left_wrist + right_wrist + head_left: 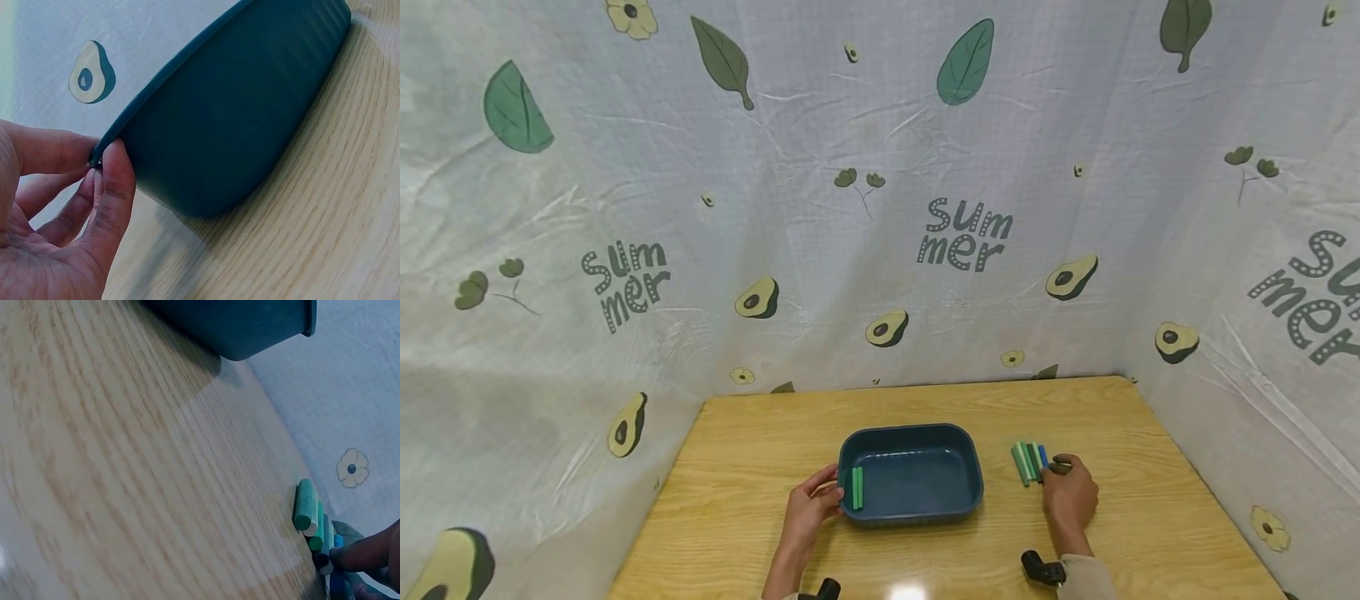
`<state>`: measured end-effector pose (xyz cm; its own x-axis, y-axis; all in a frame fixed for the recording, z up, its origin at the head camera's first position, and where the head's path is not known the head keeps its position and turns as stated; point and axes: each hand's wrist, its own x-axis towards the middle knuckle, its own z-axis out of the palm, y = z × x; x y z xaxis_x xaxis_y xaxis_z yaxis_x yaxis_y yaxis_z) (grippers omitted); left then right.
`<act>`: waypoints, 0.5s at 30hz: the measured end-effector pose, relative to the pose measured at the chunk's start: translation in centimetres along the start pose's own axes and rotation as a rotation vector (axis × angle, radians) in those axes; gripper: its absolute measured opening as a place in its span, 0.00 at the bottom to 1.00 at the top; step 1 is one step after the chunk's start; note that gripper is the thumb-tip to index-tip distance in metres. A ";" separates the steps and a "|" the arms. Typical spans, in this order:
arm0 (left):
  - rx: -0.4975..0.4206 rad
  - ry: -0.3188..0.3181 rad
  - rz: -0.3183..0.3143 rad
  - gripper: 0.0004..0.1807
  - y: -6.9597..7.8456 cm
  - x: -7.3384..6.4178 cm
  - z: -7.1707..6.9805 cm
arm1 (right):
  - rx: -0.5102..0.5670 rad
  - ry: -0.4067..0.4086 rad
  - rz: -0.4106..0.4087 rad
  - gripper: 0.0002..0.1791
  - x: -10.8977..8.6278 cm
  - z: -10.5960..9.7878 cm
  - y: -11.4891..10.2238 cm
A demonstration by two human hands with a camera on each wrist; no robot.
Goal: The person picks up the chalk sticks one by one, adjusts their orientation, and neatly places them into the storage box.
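A dark blue rectangular tray (910, 519) sits on the table, with two green chalk sticks (857, 488) side by side at its left end. My left hand (808, 508) pinches the tray's left rim; in the left wrist view the thumb (117, 181) lies against its outer wall. Right of the tray, several chalk sticks (1024, 463) in greens and pale tones lie in a row. At the row's right end, my right hand (1070, 496) has its fingers curled at a blue chalk stick (1043, 456), partly hidden by them. In the right wrist view, a finger (369, 551) crosses the blue stick.
The wooden table (760, 425) meets a hanging white cloth (820, 250) printed with avocados and leaves at its back and sides. A black wrist device (1042, 570) shows at the right sleeve, another (829, 589) near the left wrist.
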<state>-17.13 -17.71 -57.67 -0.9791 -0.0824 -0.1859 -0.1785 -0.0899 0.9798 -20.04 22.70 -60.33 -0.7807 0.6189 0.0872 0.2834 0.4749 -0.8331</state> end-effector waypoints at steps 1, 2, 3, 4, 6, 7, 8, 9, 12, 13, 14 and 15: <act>-0.001 0.000 -0.002 0.28 0.0 0.0 0.0 | -0.001 -0.001 0.001 0.17 0.0 0.0 0.0; 0.000 -0.002 -0.001 0.28 0.0 0.0 0.0 | -0.003 -0.002 0.000 0.17 0.0 0.0 0.0; 0.000 -0.003 -0.002 0.28 0.0 0.0 0.0 | -0.007 -0.002 0.001 0.17 0.0 0.0 -0.1; 0.002 -0.004 -0.002 0.27 0.0 0.0 0.0 | -0.009 -0.002 -0.001 0.17 0.0 0.1 -0.1; 0.006 -0.006 -0.001 0.27 0.0 0.0 0.0 | -0.016 0.001 0.000 0.17 0.0 0.1 -0.1; 0.007 -0.007 -0.001 0.28 0.0 0.0 -0.1 | -0.017 0.000 0.001 0.17 0.0 0.1 -0.1; 0.010 -0.008 0.000 0.28 0.0 0.0 -0.1 | -0.018 -0.001 0.001 0.17 0.0 0.1 -0.1; 0.009 -0.008 0.000 0.28 0.0 0.0 -0.1 | -0.019 -0.001 0.005 0.17 0.0 0.1 -0.1; 0.016 -0.007 -0.001 0.28 0.0 0.1 0.0 | -0.021 -0.010 0.020 0.18 0.2 0.0 -0.1; 0.018 -0.006 -0.004 0.27 0.0 0.1 0.0 | -0.018 -0.014 0.024 0.18 0.2 0.0 -0.2; 0.019 -0.005 -0.006 0.27 0.0 0.1 0.0 | -0.015 -0.016 0.029 0.18 0.2 -0.1 -0.2; 0.019 -0.004 -0.008 0.27 0.1 0.1 0.1 | -0.012 -0.017 0.032 0.18 0.2 -0.2 -0.2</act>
<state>-17.21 -17.65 -57.62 -0.9781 -0.0775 -0.1932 -0.1878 -0.0718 0.9796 -20.19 22.87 -60.03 -0.7803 0.6233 0.0510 0.3149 0.4621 -0.8290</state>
